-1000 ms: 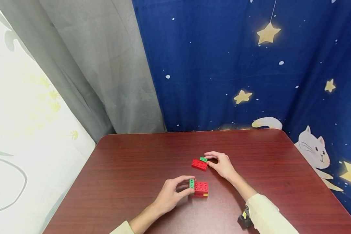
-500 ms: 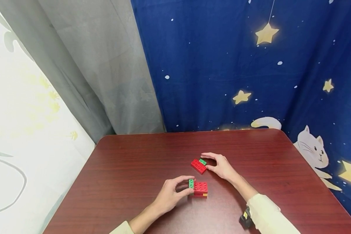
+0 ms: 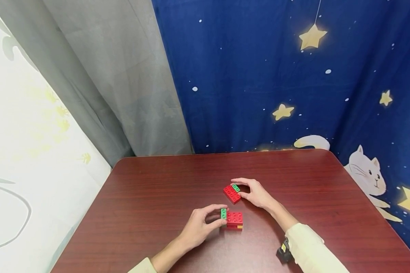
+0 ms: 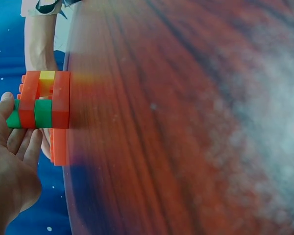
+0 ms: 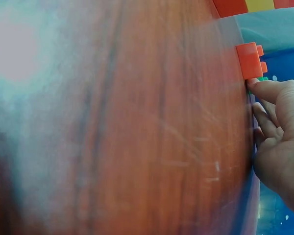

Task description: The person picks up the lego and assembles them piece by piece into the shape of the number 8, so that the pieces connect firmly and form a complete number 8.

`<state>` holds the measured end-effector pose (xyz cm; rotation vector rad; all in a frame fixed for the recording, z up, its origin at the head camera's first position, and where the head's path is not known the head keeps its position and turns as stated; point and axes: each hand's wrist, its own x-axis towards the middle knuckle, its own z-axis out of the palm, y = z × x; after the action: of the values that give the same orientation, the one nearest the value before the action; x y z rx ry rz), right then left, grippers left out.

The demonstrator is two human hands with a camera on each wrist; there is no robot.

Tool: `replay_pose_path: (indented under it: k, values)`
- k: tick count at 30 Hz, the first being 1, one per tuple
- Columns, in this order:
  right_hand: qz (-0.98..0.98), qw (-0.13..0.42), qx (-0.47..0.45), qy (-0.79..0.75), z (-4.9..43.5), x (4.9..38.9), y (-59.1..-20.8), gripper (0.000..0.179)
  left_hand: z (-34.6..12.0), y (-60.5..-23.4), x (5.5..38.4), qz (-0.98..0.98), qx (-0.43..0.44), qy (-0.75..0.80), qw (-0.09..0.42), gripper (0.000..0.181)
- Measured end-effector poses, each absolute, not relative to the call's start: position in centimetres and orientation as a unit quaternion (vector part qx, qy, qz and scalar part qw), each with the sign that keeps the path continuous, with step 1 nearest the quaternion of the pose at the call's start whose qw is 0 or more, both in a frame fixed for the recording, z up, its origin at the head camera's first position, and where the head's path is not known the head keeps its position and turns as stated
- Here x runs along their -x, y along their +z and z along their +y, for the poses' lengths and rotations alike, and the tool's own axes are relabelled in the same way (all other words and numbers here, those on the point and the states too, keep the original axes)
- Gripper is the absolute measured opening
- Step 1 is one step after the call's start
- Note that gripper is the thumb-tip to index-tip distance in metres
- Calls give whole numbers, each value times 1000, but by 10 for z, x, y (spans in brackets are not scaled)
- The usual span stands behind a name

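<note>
A stack of toy building bricks stands on the table, nearest the person. Its top level has a red brick (image 3: 234,217) and a small green brick (image 3: 223,214) at the left end. My left hand (image 3: 198,229) pinches that green brick between thumb and fingers. The left wrist view shows a yellow brick (image 4: 47,77) and a lower green brick (image 4: 43,113) between two red layers. Farther back, a red brick (image 3: 230,193) lies flat with another small green brick (image 3: 236,188) against its right side. My right hand (image 3: 259,194) holds this green brick, its thumb near the red brick's corner.
The dark red wooden table (image 3: 157,189) reaches back to a grey curtain (image 3: 140,94) and a blue star-patterned curtain (image 3: 242,76). A black wrist device (image 3: 284,253) hangs by the right sleeve (image 3: 314,246).
The right hand has shifted slightly left with its green brick. The red brick beside it has turned clockwise. The left hand and the stack stay put.
</note>
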<state>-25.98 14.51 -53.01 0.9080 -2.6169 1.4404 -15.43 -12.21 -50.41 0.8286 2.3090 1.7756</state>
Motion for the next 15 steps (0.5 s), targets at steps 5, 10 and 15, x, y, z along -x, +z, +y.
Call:
replay_pose_path:
  k: [5, 10, 15]
  values:
    - [-847, 12, -270, 458, 147, 259, -530, 47, -122, -503, 154, 763, -271, 584, 59, 44]
    - [-848, 12, -258, 463, 148, 257, -528, 44, -122, -503, 153, 762, -270, 585, 61, 43]
    - [-832, 6, -254, 494, 150, 255, -525, 42, -123, -504, 153, 763, -271, 584, 59, 42]
